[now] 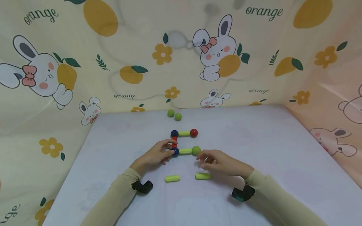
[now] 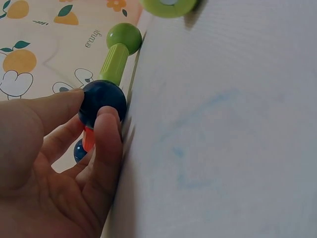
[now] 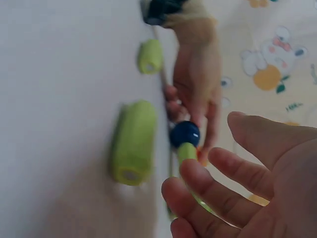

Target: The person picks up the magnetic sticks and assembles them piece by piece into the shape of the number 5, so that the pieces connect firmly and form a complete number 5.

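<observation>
A magnetic ball-and-rod piece lies on the white table, shaped like an open-sided frame. Its near dark blue ball (image 1: pixel 176 153) is pinched between the thumb and fingers of my left hand (image 1: pixel 155 153). From that ball a green rod (image 1: pixel 185 151) runs right to a green ball (image 1: pixel 196 150), and a red rod (image 1: pixel 174 145) runs back to another blue ball (image 1: pixel 174 134). A second green rod (image 1: pixel 184 133) joins this one to a red ball (image 1: pixel 194 133). Just right of the green ball, my right hand (image 1: pixel 223 161) hovers with loosely bent fingers, holding nothing.
Two loose green rods, one on the left (image 1: pixel 172 179) and one on the right (image 1: pixel 202 176), lie in front of the piece. Two loose green balls (image 1: pixel 171 113) sit at the table's back edge. A printed cloth (image 1: pixel 181 72) hangs behind and along the sides.
</observation>
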Demonstrator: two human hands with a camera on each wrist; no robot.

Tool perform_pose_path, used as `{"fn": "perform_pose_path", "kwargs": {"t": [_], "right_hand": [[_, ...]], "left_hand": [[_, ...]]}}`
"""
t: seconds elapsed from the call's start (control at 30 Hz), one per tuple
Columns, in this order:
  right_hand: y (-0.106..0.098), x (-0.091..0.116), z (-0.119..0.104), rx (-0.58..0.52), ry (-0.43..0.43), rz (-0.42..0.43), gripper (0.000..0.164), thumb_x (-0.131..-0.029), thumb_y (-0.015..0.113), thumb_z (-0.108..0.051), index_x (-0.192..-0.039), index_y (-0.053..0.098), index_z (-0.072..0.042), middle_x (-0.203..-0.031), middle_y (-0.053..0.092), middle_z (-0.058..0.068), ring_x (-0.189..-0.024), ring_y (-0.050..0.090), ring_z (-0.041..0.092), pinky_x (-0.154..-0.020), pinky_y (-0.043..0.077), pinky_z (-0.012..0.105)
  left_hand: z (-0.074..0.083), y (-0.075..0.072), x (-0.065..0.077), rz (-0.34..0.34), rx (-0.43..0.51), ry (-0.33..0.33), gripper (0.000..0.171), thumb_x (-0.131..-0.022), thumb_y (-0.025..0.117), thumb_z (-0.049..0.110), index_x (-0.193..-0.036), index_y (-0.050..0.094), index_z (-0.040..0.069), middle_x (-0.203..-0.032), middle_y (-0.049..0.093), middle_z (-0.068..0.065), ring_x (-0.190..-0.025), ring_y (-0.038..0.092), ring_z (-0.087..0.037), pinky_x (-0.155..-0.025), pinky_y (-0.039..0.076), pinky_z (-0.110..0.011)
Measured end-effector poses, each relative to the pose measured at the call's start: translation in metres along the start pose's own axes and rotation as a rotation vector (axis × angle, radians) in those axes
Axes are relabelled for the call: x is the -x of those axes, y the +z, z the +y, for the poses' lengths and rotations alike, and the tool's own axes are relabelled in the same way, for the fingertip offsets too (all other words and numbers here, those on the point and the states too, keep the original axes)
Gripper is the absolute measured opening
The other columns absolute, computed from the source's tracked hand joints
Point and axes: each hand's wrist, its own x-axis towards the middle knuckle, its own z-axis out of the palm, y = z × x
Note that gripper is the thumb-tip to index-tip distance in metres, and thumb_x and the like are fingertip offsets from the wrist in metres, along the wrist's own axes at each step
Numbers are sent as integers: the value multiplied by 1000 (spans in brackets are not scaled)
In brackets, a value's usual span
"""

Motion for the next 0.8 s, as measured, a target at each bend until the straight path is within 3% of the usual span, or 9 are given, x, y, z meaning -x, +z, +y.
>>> {"fn": "perform_pose_path", "kwargs": {"t": [0.37, 0.57, 0.8], "right_hand": [[26, 3, 8, 97, -11, -19, 32, -90, 77, -25, -117, 66, -14, -101, 67, -5, -87, 58, 4, -78, 52, 20], [28, -2, 3, 167, 30, -38, 33, -87, 80, -20, -118, 67, -18, -97, 66, -10, -84, 57, 4, -77, 51, 20], [24, -5, 6, 62, 14, -25, 26, -92, 74, -19, -118, 71, -16, -104, 69, -8, -88, 59, 5, -79, 52, 20]], "left_hand": [[-1, -1, 0, -13, -4, 12, 43, -104, 55, 11, -146, 46, 12, -127, 53, -19, -66, 55, -15, -56, 50, -22], [1, 0, 2, -7, 1, 3, 42, -104, 54, 10, -146, 47, 12, -126, 53, -18, -68, 56, -15, -57, 50, -22], [2, 0, 2, -6, 6, 6, 42, -104, 54, 10, -145, 47, 11, -126, 53, -19, -67, 56, -16, -56, 50, -22]]}}
